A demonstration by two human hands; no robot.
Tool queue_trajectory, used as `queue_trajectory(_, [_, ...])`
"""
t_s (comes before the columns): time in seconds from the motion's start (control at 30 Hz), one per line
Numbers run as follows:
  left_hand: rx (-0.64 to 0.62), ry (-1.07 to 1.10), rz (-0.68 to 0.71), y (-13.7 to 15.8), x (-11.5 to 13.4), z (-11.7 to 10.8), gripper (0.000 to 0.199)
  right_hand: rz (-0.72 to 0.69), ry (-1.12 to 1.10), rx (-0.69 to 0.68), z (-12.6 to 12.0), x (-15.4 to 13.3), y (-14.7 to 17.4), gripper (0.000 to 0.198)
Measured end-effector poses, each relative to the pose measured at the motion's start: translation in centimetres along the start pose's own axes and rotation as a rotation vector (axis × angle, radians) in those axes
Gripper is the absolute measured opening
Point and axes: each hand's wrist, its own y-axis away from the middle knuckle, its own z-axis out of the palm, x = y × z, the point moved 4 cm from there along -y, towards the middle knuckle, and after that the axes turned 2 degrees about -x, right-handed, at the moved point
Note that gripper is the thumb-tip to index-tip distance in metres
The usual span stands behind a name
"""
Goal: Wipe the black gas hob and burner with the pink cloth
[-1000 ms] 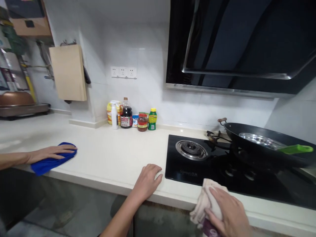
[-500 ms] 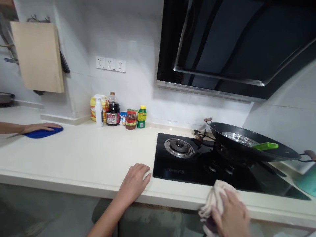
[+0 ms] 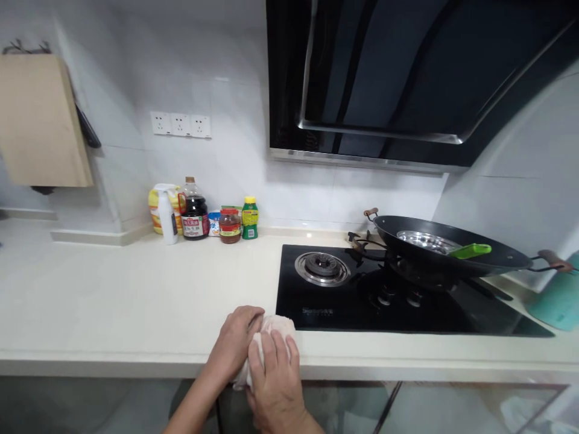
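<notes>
My right hand [image 3: 278, 377] presses a pale, crumpled cloth [image 3: 281, 325] onto the front of the white countertop [image 3: 136, 301], by the near left corner of the black gas stove [image 3: 335, 319]. Its fingers lie bent over the cloth, part of which droops at the counter's edge. Close on the left, my left hand [image 3: 236, 339] rests on the counter, touching or nearly touching the cloth. A small gap shows between its thumb and loosely bent fingers, and I see nothing held there.
A black wok [image 3: 452, 265] holding a shiny metal strainer [image 3: 425, 242] with a green handle sits on the right burner. Soy sauce [image 3: 195, 217], a white spray bottle [image 3: 167, 218] and several condiments line the wall. Overhead juts the range hood [image 3: 407, 78]; a teal container [image 3: 558, 301] stands far right.
My right hand has carried the cloth left along the counter edge, up beside my left hand. The view has shifted; the other person's hand and blue cloth have left it.
</notes>
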Motion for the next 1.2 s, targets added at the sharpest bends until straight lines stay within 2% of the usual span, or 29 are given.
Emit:
queue_trajectory(0.23, [-0.002, -0.019, 0.034, 0.0, 0.5, 0.1, 0.026, -0.134, 0.01, 0.069, -3.3, 4.3, 2.2, 0.04])
queue_trajectory(0.4, [-0.007, -0.01, 0.03, 0.0, 0.4, 0.2, 0.03, -0.089, 0.029, -0.01, -5.9, 9.3, 4.9, 0.047])
queue_trajectory(0.5, [-0.008, 0.002, 0.026, -0.1, 0.3, 0.1, 0.03, -0.014, 0.073, -0.116, -8.1, 13.7, 7.3, 0.059])
queue_trajectory(0.63, [-0.015, -0.022, 0.033, -0.2, 0.4, 0.1, 0.033, 0.106, 0.212, -0.251, -11.7, 21.2, 10.7, 0.07])
queue_trajectory(0.77, [-0.013, -0.06, 0.055, -0.3, 0.6, 0.3, 0.032, 0.309, 0.452, -0.373, -15.4, 29.2, 14.2, 0.073])
queue_trajectory(0.87, [-0.016, -0.096, 0.084, -0.4, 0.6, 0.5, 0.032, 0.445, 0.565, -0.396, -17.8, 34.2, 16.5, 0.074])
queue_trajectory(1.0, [-0.042, -0.126, 0.102, -0.5, 0.6, 0.7, 0.032, 0.579, 0.636, -0.411, -21.0, 39.8, 18.6, 0.075])
queue_trajectory(1.1, [-0.052, -0.138, 0.107, -0.5, 0.8, 0.6, 0.03, 0.67, 0.683, -0.493, -23.0, 43.4, 19.3, 0.073])
queue_trajectory(1.2, [-0.027, -0.138, 0.126, -0.3, 1.1, 0.6, 0.027, 0.644, 0.674, -0.604, -23.5, 45.1, 18.5, 0.065])
